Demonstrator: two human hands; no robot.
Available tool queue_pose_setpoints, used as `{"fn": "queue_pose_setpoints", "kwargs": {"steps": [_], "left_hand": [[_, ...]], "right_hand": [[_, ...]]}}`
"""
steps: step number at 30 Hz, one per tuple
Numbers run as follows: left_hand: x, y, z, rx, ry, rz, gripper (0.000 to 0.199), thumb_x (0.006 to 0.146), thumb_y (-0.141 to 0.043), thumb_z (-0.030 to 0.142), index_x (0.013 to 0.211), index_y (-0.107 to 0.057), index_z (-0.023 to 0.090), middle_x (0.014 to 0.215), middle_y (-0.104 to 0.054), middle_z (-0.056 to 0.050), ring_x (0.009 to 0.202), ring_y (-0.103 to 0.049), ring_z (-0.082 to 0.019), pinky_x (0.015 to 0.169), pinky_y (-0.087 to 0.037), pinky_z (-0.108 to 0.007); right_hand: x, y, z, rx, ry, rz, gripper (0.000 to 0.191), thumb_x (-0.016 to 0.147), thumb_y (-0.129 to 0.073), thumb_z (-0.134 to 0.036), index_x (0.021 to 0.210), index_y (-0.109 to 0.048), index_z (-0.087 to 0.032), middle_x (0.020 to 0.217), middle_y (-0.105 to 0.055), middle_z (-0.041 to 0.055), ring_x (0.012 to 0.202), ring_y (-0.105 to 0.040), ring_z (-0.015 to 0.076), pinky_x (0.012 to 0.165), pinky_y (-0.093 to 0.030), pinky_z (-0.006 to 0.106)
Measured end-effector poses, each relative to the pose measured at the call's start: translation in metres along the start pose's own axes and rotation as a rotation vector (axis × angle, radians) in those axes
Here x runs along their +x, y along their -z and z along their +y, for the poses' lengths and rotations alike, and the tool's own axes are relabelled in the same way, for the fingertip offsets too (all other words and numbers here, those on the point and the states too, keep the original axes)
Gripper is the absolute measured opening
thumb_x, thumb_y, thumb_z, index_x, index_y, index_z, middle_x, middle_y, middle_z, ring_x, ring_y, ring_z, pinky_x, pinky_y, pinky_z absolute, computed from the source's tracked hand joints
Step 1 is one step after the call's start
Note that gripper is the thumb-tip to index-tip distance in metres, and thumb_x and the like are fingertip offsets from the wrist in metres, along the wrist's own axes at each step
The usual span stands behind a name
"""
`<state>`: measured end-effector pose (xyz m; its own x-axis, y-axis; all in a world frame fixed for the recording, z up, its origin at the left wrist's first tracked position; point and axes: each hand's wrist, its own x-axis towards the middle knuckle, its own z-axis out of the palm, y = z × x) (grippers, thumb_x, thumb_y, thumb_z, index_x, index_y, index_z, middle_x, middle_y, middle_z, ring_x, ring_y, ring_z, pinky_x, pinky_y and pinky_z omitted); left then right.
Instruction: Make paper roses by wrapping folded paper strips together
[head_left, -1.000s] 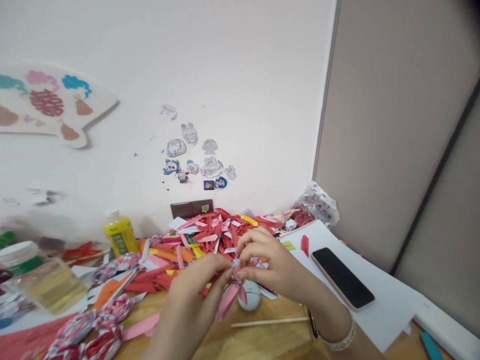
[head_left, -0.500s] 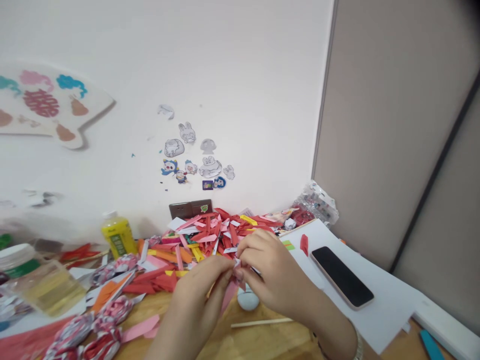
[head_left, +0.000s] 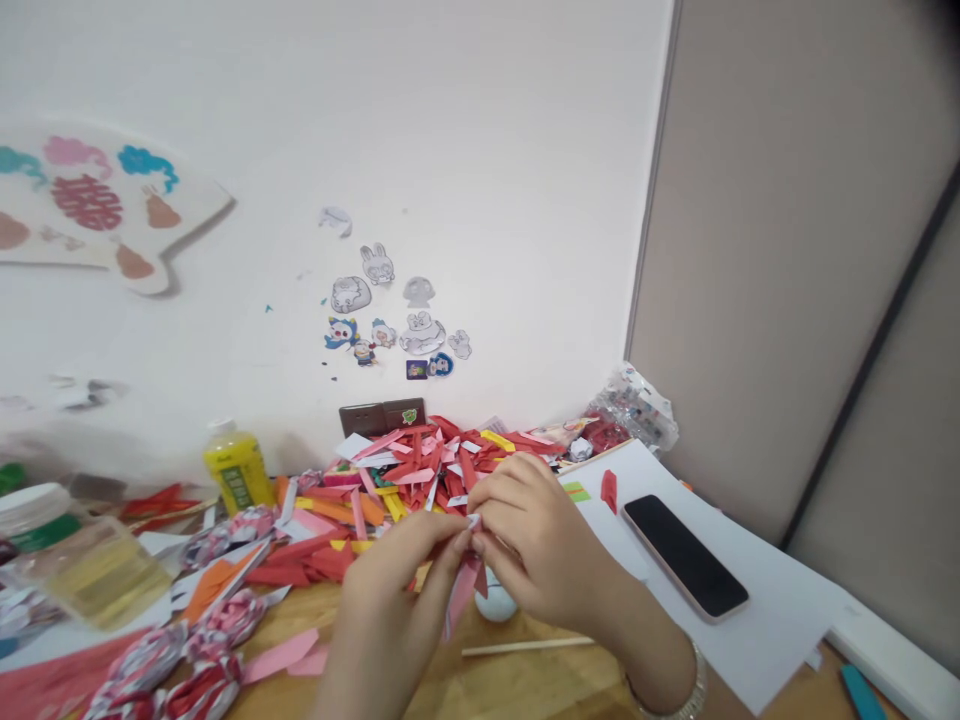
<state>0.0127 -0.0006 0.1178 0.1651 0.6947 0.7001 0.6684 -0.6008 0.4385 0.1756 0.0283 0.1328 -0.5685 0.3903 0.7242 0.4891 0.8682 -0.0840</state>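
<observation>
My left hand (head_left: pixel 409 570) pinches a folded pink paper strip (head_left: pixel 460 596) between thumb and forefinger. From the other side, my right hand (head_left: pixel 536 540) grips the same paper, its fingers curled over the top end. The fingertips of both hands nearly meet there and hide part of the fold. A loose end of the strip hangs down below the fingers. Just behind it, a rounded pale object (head_left: pixel 496 598) rests on the wooden table (head_left: pixel 517 685), partly covered by my right hand. A thin wooden stick (head_left: pixel 529 646) lies in front.
Behind my hands spreads a heap of red, pink and yellow folded paper strips (head_left: pixel 420 465). A phone (head_left: pixel 686 555) lies on white paper (head_left: pixel 780 610) at right. To the left are a yellow bottle (head_left: pixel 238 467), a clear container (head_left: pixel 101 575) and braided paper coils (head_left: pixel 142 670).
My hands have shifted slightly, the fingers still pinching the pink strip. More of the strip's hanging end shows below them now.
</observation>
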Motion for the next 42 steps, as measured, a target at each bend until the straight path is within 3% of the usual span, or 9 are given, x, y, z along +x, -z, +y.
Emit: {"fn": "queue_pose_setpoints", "kwargs": {"steps": [5,13,19,24,27,30,32,37,42], "left_hand": [[0.001,-0.004,0.003,0.026,-0.083,0.051,0.02,0.085,-0.053,0.02,0.104,-0.059,0.02,0.079,-0.071,-0.001,0.071,-0.066,-0.013,0.064,-0.051,-0.019],[0.002,-0.012,-0.001,0.238,-0.277,0.194,0.016,0.088,-0.044,0.011,0.078,-0.054,0.018,0.077,-0.061,-0.003,0.07,-0.059,-0.014,0.063,-0.046,-0.022],[0.004,-0.01,-0.004,0.304,-0.193,0.241,0.018,0.089,-0.039,0.016,0.074,-0.048,0.02,0.064,-0.054,0.001,0.057,-0.053,-0.013,0.053,-0.042,-0.021],[0.004,-0.003,-0.007,0.207,-0.049,0.218,0.021,0.089,-0.04,0.021,0.068,-0.046,0.022,0.06,-0.051,0.003,0.052,-0.05,-0.013,0.048,-0.039,-0.021],[0.005,-0.002,-0.009,0.134,0.003,0.115,0.018,0.089,-0.043,0.024,0.073,-0.05,0.022,0.063,-0.055,0.003,0.056,-0.053,-0.014,0.05,-0.041,-0.021],[0.007,-0.001,-0.011,0.072,-0.015,-0.035,0.014,0.087,-0.047,0.025,0.074,-0.053,0.021,0.067,-0.058,0.002,0.06,-0.056,-0.014,0.053,-0.042,-0.021],[0.007,-0.001,-0.011,0.069,-0.063,-0.035,0.018,0.086,-0.047,0.022,0.068,-0.05,0.021,0.064,-0.056,0.003,0.058,-0.053,-0.013,0.053,-0.041,-0.02],[0.002,0.007,-0.01,0.06,-0.062,0.118,0.02,0.085,-0.05,0.018,0.065,-0.049,0.021,0.062,-0.051,0.004,0.056,-0.05,-0.012,0.052,-0.04,-0.022],[-0.001,0.014,-0.01,-0.12,0.013,0.284,0.009,0.084,-0.055,0.02,0.076,-0.059,0.022,0.067,-0.057,0.003,0.059,-0.055,-0.013,0.054,-0.044,-0.023]], "right_hand": [[-0.001,-0.004,0.003,0.009,0.043,0.048,0.018,0.084,-0.043,-0.014,0.069,-0.052,-0.016,0.083,-0.058,0.0046,0.08,-0.042,0.0184,0.077,-0.035,0.037],[0.0,-0.015,0.003,0.001,0.037,0.059,0.02,0.085,-0.043,-0.011,0.07,-0.055,-0.016,0.087,-0.058,0.0043,0.081,-0.042,0.0184,0.078,-0.035,0.037],[0.001,-0.021,-0.001,0.117,-0.064,0.061,0.021,0.088,-0.05,-0.019,0.067,-0.056,-0.016,0.087,-0.054,0.0032,0.084,-0.043,0.0177,0.076,-0.036,0.033],[0.001,-0.022,-0.002,0.193,-0.068,-0.003,0.019,0.088,-0.053,-0.019,0.069,-0.057,-0.016,0.091,-0.054,0.0025,0.085,-0.044,0.0162,0.078,-0.038,0.031],[-0.001,-0.022,0.0,0.165,-0.079,0.025,0.019,0.087,-0.053,-0.017,0.068,-0.056,-0.016,0.091,-0.054,0.0027,0.085,-0.044,0.0167,0.077,-0.038,0.032],[-0.001,-0.021,0.001,0.147,-0.104,0.049,0.019,0.086,-0.052,-0.013,0.068,-0.056,-0.015,0.088,-0.054,0.0027,0.082,-0.044,0.0166,0.074,-0.037,0.032],[0.0,-0.02,0.0,0.174,-0.133,0.066,0.017,0.085,-0.053,-0.012,0.069,-0.057,-0.016,0.087,-0.053,0.0026,0.082,-0.045,0.0165,0.074,-0.038,0.032],[0.001,-0.017,0.001,0.379,-0.21,0.11,0.01,0.086,-0.056,-0.021,0.094,-0.063,-0.021,0.099,-0.054,0.0041,0.097,-0.049,0.0175,0.086,-0.04,0.032],[-0.003,-0.015,0.01,0.445,-0.313,0.085,0.042,0.086,-0.056,-0.032,0.126,-0.045,-0.024,0.126,-0.05,0.0057,0.116,-0.044,0.02,0.097,-0.035,0.035]]}}
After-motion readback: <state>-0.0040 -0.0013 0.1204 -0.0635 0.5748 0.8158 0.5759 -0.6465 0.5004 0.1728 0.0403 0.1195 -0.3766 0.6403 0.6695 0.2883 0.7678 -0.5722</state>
